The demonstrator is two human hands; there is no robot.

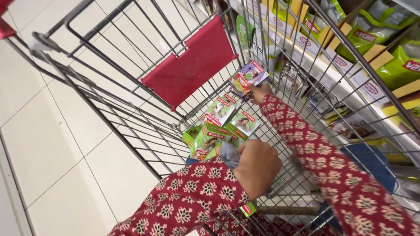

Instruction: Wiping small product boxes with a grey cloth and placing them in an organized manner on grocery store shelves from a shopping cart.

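Left hand [257,166] clutches green packets [209,142] inside cart [127,72].

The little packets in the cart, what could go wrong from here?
1. The right hand pinches a purple packet only at its edge, above the wire cart; that light grip could let it drop.
2. The green packets lie loose on a wire grid with wide gaps, so one might slip through to the floor.
3. The left hand holds several packets bunched; one green one already hangs below the wrist and may fall.
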